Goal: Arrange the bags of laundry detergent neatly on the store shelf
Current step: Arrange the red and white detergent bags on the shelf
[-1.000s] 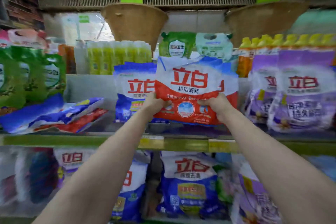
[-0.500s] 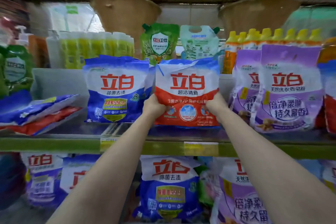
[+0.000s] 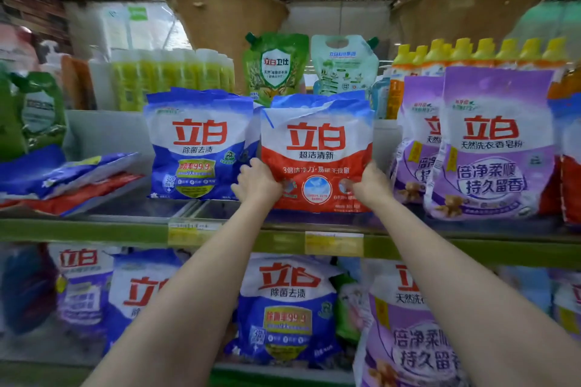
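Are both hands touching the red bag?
Touching. The head view shows the left hand gripping the red bag's lower left edge and the right hand gripping its lower right edge, thumbs on the front.

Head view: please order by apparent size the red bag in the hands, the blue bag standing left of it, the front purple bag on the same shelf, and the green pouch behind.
1. Front purple bag, though slightly nearer.
2-3. Red bag and blue bag: alike.
4. Green pouch, farther back and partly hidden.

Red-and-white detergent bag (image 3: 317, 151): glossy, crinkled plastic film; baskets (image 3: 229, 16) at 12 o'clock: rough woven fibre.
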A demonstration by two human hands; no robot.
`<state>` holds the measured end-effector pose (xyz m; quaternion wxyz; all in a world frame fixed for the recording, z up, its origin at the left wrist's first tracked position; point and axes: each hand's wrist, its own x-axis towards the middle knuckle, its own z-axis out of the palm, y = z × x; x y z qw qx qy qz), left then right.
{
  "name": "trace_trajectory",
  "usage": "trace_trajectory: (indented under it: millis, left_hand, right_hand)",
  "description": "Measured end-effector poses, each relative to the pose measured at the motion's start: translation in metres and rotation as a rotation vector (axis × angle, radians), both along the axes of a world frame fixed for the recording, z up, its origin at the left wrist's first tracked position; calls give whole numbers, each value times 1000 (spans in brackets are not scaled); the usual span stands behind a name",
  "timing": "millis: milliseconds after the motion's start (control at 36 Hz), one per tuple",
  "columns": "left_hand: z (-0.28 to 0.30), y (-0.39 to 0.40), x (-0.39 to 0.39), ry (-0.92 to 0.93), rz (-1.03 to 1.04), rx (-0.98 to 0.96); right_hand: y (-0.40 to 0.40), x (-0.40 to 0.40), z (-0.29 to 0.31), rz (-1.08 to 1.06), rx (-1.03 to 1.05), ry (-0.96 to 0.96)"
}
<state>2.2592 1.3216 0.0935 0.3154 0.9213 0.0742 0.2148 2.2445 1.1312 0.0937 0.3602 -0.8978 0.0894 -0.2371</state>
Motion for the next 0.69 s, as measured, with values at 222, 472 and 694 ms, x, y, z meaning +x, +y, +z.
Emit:
trace_trajectory:
  millis: [222,472,694]
  left_hand:
    - [5,-6,-26,-30,-115,531]
    - [16,34,-55,13,-136,607]
    - [21,75,-74,-38,-44,611]
  right_hand:
    - [4,-35,6,-111,-263,56]
    - [33,-57,15,-54,-690,-78]
    - [85,-59,26,248,-784,-19]
